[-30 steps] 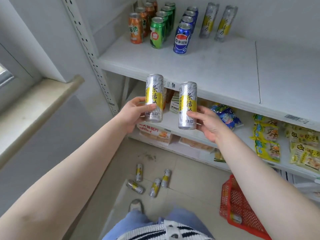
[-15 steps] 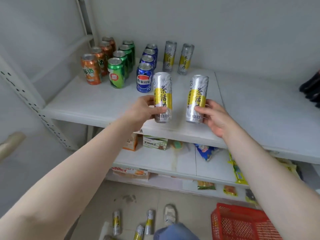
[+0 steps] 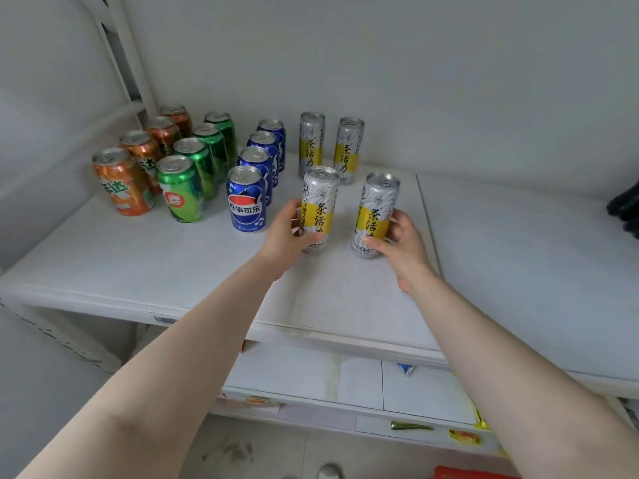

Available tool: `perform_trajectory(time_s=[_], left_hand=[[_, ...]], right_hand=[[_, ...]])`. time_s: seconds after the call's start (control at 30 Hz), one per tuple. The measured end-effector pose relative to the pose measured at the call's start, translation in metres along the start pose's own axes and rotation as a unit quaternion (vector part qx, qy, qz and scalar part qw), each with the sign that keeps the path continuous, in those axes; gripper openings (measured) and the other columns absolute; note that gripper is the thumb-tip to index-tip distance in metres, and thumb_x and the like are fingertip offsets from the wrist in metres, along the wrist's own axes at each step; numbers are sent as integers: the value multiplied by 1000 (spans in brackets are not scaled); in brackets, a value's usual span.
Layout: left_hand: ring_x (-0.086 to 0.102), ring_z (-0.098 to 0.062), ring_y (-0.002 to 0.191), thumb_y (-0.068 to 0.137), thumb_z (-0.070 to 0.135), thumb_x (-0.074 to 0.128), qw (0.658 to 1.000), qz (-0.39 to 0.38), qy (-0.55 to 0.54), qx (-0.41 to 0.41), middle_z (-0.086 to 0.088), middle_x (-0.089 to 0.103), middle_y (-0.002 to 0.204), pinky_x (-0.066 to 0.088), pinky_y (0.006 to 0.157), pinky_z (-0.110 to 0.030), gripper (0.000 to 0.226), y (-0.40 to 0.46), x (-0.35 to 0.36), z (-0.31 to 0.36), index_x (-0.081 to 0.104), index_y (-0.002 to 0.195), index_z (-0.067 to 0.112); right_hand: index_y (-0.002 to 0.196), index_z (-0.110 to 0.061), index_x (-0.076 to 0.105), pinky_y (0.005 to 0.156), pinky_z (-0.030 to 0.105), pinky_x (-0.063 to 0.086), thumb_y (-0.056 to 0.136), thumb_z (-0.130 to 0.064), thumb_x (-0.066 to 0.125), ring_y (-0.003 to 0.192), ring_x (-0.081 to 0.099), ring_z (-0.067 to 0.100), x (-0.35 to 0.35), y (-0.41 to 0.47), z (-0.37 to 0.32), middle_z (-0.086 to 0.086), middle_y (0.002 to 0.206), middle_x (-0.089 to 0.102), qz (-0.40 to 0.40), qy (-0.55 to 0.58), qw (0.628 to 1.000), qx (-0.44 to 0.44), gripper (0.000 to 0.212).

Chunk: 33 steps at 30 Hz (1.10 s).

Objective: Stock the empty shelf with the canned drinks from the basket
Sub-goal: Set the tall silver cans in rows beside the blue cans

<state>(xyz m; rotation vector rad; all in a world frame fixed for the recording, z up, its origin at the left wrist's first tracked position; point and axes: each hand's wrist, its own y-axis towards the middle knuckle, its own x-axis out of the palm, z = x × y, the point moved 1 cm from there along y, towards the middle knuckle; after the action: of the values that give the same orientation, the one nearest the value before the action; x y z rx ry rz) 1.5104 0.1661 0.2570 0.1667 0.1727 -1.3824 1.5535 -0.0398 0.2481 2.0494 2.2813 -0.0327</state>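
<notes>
My left hand grips a tall silver-and-yellow can, and my right hand grips a second one. Both cans stand upright over the white shelf, their bases at or just above its surface, in front of two matching silver cans at the back. To the left stand rows of orange cans, green cans and blue cans. Only a corner of the red basket shows at the bottom edge.
The shelf's right half carries nothing but a dark object at the right edge. A lower shelf with snack packets lies beneath. A perforated white upright rises at the left.
Both hands moved forward and down with the two silver cans, from over the shelf's front part to spots in front of the two back silver cans. The view rose, hiding the floor cans.
</notes>
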Motion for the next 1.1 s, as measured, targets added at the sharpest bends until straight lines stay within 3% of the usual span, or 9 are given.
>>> perform_trajectory(time_s=[0.13, 0.23, 0.3, 0.37, 0.47, 0.53, 0.67, 0.83, 1.1], left_hand=[[52, -10, 103, 83, 2, 68, 999, 9, 38, 29, 1, 56, 117, 43, 72, -4, 58, 6, -3, -7, 43, 133, 16], [53, -12, 107, 83, 9, 70, 996, 33, 68, 48, -4, 50, 126, 47, 91, -20, 63, 8, 2, -19, 40, 137, 18], [53, -13, 106, 78, 16, 76, 994, 75, 72, 33, -4, 46, 125, 46, 95, -26, 73, 8, 7, -25, 37, 140, 17], [57, -12, 103, 70, 23, 83, 993, 102, 49, 25, -1, 51, 120, 50, 89, -24, 76, 10, 11, -29, 41, 133, 15], [59, 2, 88, 67, 23, 85, 993, 98, 53, 37, 11, 59, 101, 48, 68, -6, 62, 16, 15, -27, 47, 115, 18], [57, 5, 84, 70, 24, 84, 991, 103, 69, 51, 17, 58, 96, 45, 66, -5, 56, 23, 15, -24, 48, 112, 20], [59, -9, 98, 77, 22, 77, 989, 120, 71, 45, 6, 63, 113, 46, 82, -23, 54, 48, 10, -25, 48, 123, 18], [54, -14, 117, 86, 11, 65, 988, 132, 68, 48, -2, 52, 134, 43, 97, -25, 60, 85, 7, -33, 39, 140, 17], [51, -21, 121, 78, 23, 75, 972, 201, 118, 39, -4, 53, 131, 44, 102, -39, 63, 122, 13, -43, 46, 134, 18]], right_hand=[[124, -14, 46, 83, 21, 51, 73, 14, 70, 90, 64, 6, 6, 4, 10, 7, 110, 65, 0, -8, 1000, -24, 63], [123, -18, 46, 81, 22, 52, 72, 11, 73, 87, 65, 3, 9, 4, 21, -1, 104, 65, 17, -26, 998, -51, 65], [123, -18, 47, 79, 24, 54, 69, 8, 77, 85, 66, 5, 12, 7, 24, -5, 100, 67, 38, -43, 997, -60, 66], [119, -19, 49, 77, 26, 54, 68, 5, 79, 83, 67, 6, 17, 15, 24, -6, 96, 67, 44, -58, 995, -66, 65], [113, -26, 50, 78, 33, 57, 65, -1, 83, 83, 69, 12, 24, 30, 22, -8, 92, 68, 47, -86, 992, -76, 64], [113, -27, 50, 80, 37, 58, 64, -2, 83, 84, 69, 15, 27, 43, 22, -7, 92, 68, 49, -94, 991, -77, 64], [117, -22, 51, 82, 37, 57, 65, -4, 84, 87, 68, 17, 33, 68, 19, -4, 96, 67, 49, -114, 990, -71, 64], [110, -17, 56, 85, 38, 56, 63, -3, 84, 89, 68, 20, 40, 98, 21, 2, 96, 69, 60, -126, 988, -68, 57], [103, -19, 57, 85, 39, 56, 62, -6, 85, 91, 68, 21, 50, 129, 25, 4, 98, 70, 69, -130, 987, -70, 51]])
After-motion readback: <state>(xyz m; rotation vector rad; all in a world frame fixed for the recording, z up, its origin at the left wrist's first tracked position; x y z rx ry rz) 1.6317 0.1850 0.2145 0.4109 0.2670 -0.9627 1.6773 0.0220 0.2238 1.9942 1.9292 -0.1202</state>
